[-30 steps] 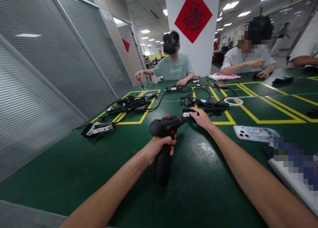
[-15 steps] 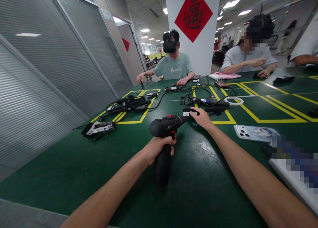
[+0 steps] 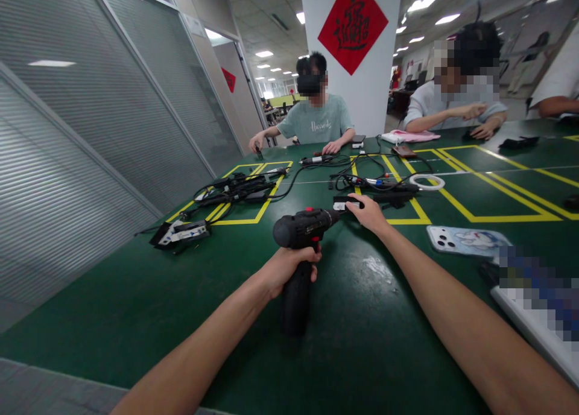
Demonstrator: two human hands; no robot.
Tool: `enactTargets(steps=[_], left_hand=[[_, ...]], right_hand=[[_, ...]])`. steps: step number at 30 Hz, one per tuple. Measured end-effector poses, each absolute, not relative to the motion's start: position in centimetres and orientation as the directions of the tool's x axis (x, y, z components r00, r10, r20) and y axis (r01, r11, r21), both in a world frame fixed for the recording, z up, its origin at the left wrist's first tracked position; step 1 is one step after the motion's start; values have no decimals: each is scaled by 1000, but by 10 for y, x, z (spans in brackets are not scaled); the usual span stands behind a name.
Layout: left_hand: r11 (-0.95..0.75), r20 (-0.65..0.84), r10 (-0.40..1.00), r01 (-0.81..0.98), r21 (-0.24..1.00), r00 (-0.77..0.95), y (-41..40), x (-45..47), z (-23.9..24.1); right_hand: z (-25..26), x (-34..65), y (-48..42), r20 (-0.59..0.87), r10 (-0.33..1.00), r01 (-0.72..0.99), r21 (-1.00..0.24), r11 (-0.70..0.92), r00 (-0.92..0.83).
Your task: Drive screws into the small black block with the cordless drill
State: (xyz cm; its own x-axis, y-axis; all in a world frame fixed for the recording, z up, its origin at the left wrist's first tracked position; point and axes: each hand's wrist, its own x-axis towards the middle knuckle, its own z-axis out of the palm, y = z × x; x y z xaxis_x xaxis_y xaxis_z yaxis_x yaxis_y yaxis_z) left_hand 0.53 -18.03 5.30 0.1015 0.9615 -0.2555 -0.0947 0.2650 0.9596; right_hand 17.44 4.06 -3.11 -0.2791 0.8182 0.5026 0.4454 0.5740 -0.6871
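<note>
My left hand is closed round the handle of a black cordless drill with red buttons. The drill stands upright on the green table, its chuck pointing away and to the right. Beyond the chuck lies a small black block with a white label. My right hand grips that block from the right, thumb and fingers on it. The drill's tip is close to the block; whether they touch cannot be made out.
Tangled black cables lie at the left, near black and white parts. More tools and cables and a white ring lie beyond my right hand. A phone rests at the right. Two people sit across the table.
</note>
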Motion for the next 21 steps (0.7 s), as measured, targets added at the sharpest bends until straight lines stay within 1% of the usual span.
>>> enactTargets(steps=[10, 21], left_hand=[[271, -260, 961, -124, 955, 98, -180, 6, 54], [278, -269, 959, -108, 954, 93, -181, 6, 54]], right_hand=[[-31, 175, 40, 491, 824, 439, -698, 567, -283], [-31, 175, 40, 492, 824, 437, -699, 566, -281]])
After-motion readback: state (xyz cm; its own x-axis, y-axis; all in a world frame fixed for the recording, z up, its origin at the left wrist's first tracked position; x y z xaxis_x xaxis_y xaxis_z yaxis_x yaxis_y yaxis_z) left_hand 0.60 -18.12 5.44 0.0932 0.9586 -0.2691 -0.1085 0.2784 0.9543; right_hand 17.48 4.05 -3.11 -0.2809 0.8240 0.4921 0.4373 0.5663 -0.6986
